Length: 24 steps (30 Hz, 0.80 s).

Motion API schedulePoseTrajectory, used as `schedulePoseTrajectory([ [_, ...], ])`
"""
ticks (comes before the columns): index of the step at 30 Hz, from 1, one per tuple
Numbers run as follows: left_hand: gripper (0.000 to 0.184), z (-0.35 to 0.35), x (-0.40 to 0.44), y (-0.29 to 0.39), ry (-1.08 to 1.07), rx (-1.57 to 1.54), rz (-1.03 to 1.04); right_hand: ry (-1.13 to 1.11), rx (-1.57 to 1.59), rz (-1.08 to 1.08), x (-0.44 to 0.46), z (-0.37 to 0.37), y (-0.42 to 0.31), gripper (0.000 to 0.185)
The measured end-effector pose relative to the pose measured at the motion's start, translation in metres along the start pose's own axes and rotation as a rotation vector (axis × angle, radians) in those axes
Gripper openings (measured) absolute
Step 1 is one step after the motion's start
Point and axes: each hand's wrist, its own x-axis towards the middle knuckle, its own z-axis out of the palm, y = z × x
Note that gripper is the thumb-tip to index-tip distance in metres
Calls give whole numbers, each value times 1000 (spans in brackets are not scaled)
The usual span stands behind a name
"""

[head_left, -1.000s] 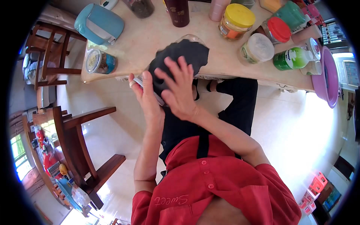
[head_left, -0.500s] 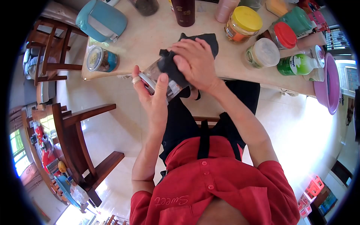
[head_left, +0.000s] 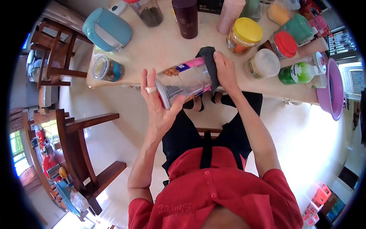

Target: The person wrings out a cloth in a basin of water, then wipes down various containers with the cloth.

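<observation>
A clear plastic jar [head_left: 190,82] with a pink and purple label lies tilted on its side in the air, near the table's front edge. My left hand [head_left: 158,101] grips its white-lidded end, thumb below and fingers above. At the jar's other end, my right hand [head_left: 227,72] presses a dark grey cloth [head_left: 211,63] against the base. The cloth is bunched under my right fingers, which are partly hidden behind it.
On the table [head_left: 152,45] stand a blue pitcher [head_left: 108,30], a small lidded jar [head_left: 107,69], a dark tumbler [head_left: 185,19], a yellow-lidded jar [head_left: 246,34], a white-lidded jar [head_left: 264,64] and a green bottle [head_left: 297,73]. A purple basin [head_left: 331,91] is at the right edge. A wooden chair [head_left: 80,152] stands left.
My right hand has moved with the cloth from the jar's side to its base, uncovering the label. The jar has turned more level.
</observation>
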Motion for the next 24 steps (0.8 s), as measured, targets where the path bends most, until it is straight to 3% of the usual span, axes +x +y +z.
schedulePoseTrajectory([
  [1,89,1,-1,-3,4,3,9,4,4,-9,-6,6,4,37],
  [3,83,5,-6,-12,94,-340,-311,267,169,-38,-21,28,19,36],
  [8,76,2,-4,-9,204,-543,-475,253,126,-154,-30,34,22,32],
  [10,74,-2,2,-3,210,-565,-522,215,-108,-211,-28,25,18,26],
  [15,83,-20,21,4,292,-259,-68,152,-319,-299,-8,9,11,20],
  [17,88,-28,30,21,279,-141,-14,128,-351,-368,-1,9,11,23],
  [19,92,-35,40,33,269,-23,47,233,-477,-506,-4,7,-18,48],
  [21,96,-37,49,40,233,28,122,96,-358,-590,-11,-6,-58,67],
  [24,98,-39,64,59,240,81,243,-15,-207,-747,-16,-15,-114,68],
])
